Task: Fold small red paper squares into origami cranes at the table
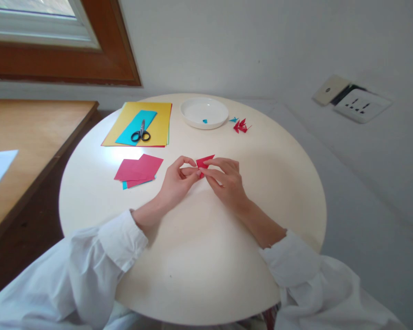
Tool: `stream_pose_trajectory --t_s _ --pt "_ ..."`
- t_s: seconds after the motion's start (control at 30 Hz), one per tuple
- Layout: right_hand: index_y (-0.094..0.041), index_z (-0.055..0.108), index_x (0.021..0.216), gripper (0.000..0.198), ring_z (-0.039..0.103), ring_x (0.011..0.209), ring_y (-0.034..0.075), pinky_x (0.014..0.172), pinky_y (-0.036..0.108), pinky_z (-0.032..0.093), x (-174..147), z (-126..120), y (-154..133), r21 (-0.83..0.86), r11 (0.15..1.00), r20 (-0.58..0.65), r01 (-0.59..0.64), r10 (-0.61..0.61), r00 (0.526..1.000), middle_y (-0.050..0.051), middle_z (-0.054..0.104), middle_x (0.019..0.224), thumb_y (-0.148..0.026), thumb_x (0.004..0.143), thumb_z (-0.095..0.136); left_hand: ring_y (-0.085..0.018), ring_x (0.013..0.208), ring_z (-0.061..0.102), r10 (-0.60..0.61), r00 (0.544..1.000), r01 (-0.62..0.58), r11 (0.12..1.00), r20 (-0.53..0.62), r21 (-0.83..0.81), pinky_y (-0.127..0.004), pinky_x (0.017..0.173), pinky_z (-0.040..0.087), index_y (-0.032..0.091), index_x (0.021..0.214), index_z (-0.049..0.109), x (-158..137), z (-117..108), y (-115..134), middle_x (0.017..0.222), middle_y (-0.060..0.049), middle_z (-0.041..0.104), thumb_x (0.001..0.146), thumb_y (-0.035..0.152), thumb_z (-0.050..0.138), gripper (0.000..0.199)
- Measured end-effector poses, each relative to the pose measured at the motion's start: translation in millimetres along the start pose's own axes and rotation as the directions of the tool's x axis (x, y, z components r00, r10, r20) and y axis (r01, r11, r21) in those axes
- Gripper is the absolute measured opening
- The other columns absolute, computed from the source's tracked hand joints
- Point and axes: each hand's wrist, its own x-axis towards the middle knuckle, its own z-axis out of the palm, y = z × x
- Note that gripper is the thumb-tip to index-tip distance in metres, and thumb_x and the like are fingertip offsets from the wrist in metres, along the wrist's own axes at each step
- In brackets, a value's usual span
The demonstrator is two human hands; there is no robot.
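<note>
A small folded piece of red paper (pixel 205 161) is held between my two hands over the middle of the round table. My left hand (pixel 181 176) pinches its left side between thumb and fingers. From the right, my right hand (pixel 228 180) grips the paper with thumb and forefinger, and its fingertips meet those of the left. The fingers hide part of the folds. Left of my left hand lie several red paper squares (pixel 137 168), with a blue sheet (pixel 125 185) peeking out beneath them.
Black-handled scissors (pixel 141 133) rest on a blue strip (pixel 124 135) atop yellow sheets (pixel 161 119). A white dish (pixel 187 120) holds a blue scrap (pixel 204 121). Beside it sit red folded paper figures (pixel 241 126) and a blue one (pixel 234 119). A wooden table (pixel 55 119) stands left.
</note>
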Motion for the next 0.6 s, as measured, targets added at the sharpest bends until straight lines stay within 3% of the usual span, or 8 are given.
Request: stream_pose_trajectory --t_s 0.37,0.6 --pt "-0.028 0.068 0.089 0.021 0.055 0.094 0.019 0.081 0.036 0.039 -2.3 1.2 1.0 -0.049 0.998 0.012 0.028 -0.028 1.0 0.003 0.065 0.095 -0.012 0.084 0.054 -0.012 0.065 0.065 0.013 0.999 -0.012 1.0 -0.029 0.013 -0.02 0.06 0.046 0.019 0.082 0.047 -0.4 0.2 1.5 0.069 0.0 0.07 0.067 0.026 0.072 0.029" --pt "-0.028 0.065 0.093 0.028 0.054 0.094 0.02 0.082 0.038 0.039 -2.1 0.4 -1.8 -0.023 1.0 0.014 0.015 -0.015 1.0 0.004 0.061 0.097 -0.006 0.079 0.053 -0.013 0.067 0.066 0.062 0.996 -0.057 0.995 -0.063 0.082 -0.021 0.06 0.046 0.019 0.081 0.044 4.6 -3.7 -6.0 0.066 0.001 0.068 0.069 0.019 0.064 0.023"
